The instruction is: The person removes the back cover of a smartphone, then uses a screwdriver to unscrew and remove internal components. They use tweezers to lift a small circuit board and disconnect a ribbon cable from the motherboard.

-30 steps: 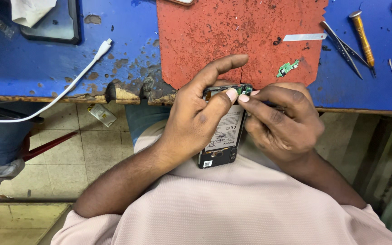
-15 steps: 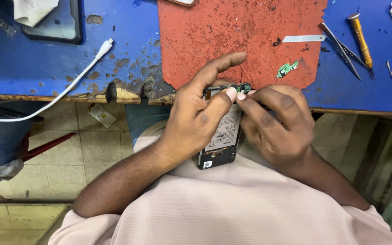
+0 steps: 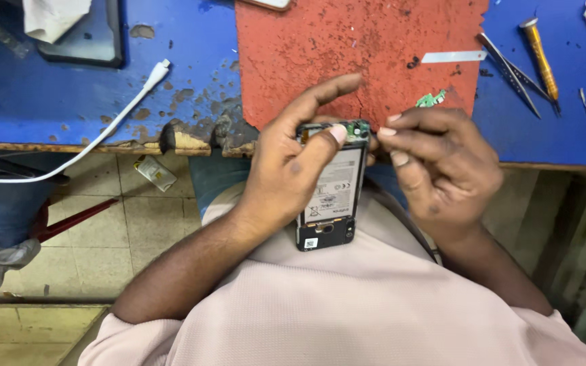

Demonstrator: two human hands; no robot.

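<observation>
My left hand [image 3: 291,166] grips an opened phone [image 3: 330,196] with its back cover off, battery showing, held upright above my lap at the bench edge. Its thumb presses on the small green circuit board [image 3: 356,128] at the phone's top end, and the index finger sticks out over the red mat [image 3: 347,47]. My right hand [image 3: 442,163] is at the phone's top right corner, its fingertips pinched against that same end. Whether they hold a small part is hidden.
A loose green circuit piece [image 3: 431,99] lies on the mat. Tweezers [image 3: 508,74], a yellow-handled screwdriver [image 3: 539,55] and a white strip [image 3: 453,57] lie on the blue bench [image 3: 564,129] at right. A white cable [image 3: 103,132] and a dark device [image 3: 86,41] sit at left.
My right hand's fingers have shifted slightly along the phone's top end. The phone and my left hand stay in the same place.
</observation>
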